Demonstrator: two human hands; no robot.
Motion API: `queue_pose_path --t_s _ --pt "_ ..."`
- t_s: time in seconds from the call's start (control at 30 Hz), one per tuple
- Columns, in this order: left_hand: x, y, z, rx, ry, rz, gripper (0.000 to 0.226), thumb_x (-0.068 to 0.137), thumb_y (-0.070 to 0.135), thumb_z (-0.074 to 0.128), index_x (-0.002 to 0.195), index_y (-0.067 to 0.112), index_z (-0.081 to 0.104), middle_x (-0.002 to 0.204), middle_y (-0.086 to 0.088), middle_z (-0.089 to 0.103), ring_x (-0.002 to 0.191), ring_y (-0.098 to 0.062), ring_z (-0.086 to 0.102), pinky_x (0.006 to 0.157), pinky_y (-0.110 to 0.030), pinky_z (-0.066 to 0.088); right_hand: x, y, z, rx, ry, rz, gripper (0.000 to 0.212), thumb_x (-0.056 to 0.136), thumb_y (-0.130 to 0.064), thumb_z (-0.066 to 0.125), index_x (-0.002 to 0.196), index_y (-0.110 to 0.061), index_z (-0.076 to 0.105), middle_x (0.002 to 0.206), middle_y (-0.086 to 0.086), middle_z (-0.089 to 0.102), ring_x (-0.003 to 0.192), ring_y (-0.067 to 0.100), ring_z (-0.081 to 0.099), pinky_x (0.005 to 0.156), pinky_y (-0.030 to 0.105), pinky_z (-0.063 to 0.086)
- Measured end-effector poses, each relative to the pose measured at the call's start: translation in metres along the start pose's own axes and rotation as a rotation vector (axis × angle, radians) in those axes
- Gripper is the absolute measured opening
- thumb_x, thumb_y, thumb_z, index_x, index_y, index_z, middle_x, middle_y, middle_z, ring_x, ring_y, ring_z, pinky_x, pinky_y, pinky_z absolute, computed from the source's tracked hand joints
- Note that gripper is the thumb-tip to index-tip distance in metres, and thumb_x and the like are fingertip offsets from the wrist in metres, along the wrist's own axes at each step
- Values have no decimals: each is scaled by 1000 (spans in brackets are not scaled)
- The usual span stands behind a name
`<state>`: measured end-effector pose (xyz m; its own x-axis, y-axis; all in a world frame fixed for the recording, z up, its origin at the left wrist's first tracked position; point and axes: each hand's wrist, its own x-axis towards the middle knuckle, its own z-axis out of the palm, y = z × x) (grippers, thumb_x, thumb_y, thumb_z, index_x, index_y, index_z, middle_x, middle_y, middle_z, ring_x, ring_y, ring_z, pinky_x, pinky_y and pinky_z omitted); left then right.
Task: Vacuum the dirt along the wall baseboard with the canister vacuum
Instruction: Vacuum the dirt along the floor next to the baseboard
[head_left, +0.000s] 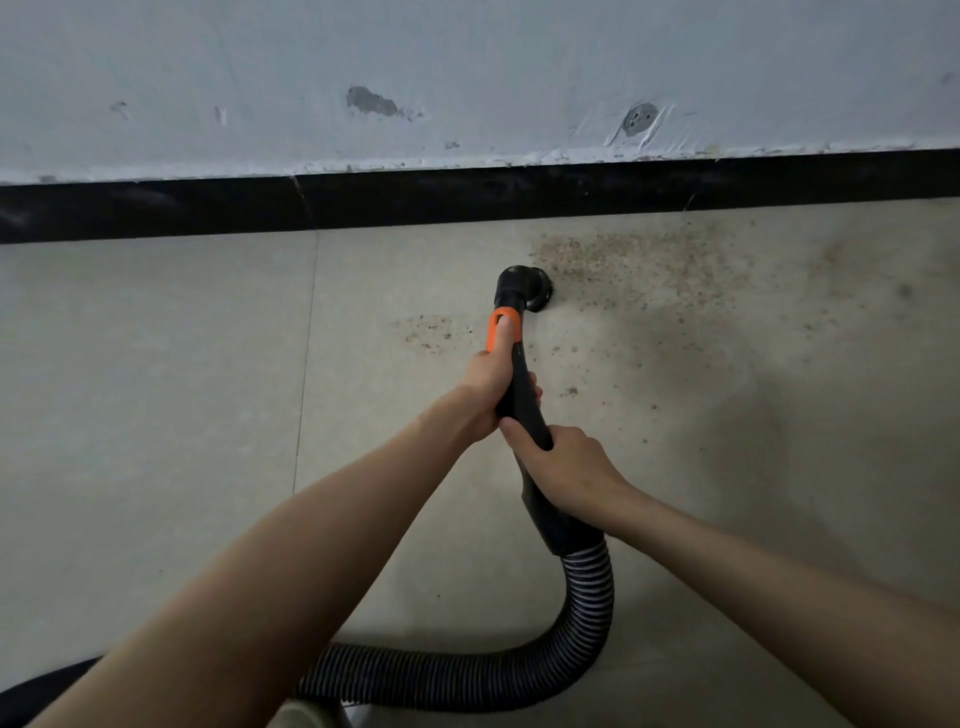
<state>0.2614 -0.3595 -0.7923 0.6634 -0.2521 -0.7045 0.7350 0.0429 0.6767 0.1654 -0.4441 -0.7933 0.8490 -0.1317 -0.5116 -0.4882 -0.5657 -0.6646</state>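
Observation:
A black vacuum wand (521, 379) with an orange collar (504, 328) points toward the wall. Its round brush nozzle (525, 288) rests on the floor at the left edge of a brown dirt patch (634, 265) that spreads right along the black baseboard (467, 195). A smaller dirt patch (426, 332) lies left of the wand. My left hand (488, 387) grips the wand just below the collar, thumb on the orange part. My right hand (566, 467) grips the wand lower down, near the ribbed hose (587, 587).
The ribbed hose curves down and left across the beige tiled floor (156, 415) toward the bottom edge. A pale part of the canister (306, 714) shows at the bottom. The grey-white wall (467, 78) above the baseboard is chipped and scuffed.

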Motion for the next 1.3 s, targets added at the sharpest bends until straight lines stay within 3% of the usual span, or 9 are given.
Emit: queue_pose_path --t_s 0.17,0.3,0.43,0.67,0.87,1.1,1.3 --pt "10 10 11 46 21 30 55 91 61 40 94 7 50 71 -10 54 56 -20 54 54 -30 50 12 1 -11 77 10 -17 49 89 -65 45 69 -21 47 65 -5 55 58 10 54 53 22 37" --pt "16 22 -5 19 140 55 62 90 62 42 107 3 50 74 -9 55 56 -19 56 53 -30 48 28 -15 -11 114 -67 -65 50 90 -63 46 66 -20 48 65 -3 56 59 12 55 55 24 38" --pt "11 22 -38 -58 265 86 53 90 59 44 93 7 51 72 -8 55 54 -19 55 53 -30 48 32 -34 6 58 -191 -117 50 91 -63 44 68 -19 50 69 -1 59 64 15 58 59 26 42" --pt "-14 13 -101 -182 421 119 49 91 57 45 91 8 46 70 -8 52 53 -18 55 50 -29 48 24 -71 42 -81 -332 -196 51 92 -63 44 68 -20 52 68 -2 60 66 14 60 60 26 44" --pt "-32 -8 -115 -234 409 98 51 91 60 43 91 9 45 67 -8 51 47 -17 55 51 -30 48 2 -68 55 -109 -391 -216 50 92 -63 44 72 -18 51 74 5 68 76 25 69 81 39 56" --pt "-38 -28 -97 -170 322 62 61 92 61 40 106 2 49 74 -11 53 52 -20 57 50 -29 50 -23 -45 52 -70 -311 -172 47 92 -62 44 75 -18 51 71 4 68 73 26 69 78 42 56" --pt "-39 -32 -76 -95 226 50 54 91 61 40 98 7 47 70 -10 53 46 -17 58 47 -27 49 -34 -25 47 -12 -244 -111 49 89 -66 43 74 -20 49 76 5 68 75 26 67 78 42 53"
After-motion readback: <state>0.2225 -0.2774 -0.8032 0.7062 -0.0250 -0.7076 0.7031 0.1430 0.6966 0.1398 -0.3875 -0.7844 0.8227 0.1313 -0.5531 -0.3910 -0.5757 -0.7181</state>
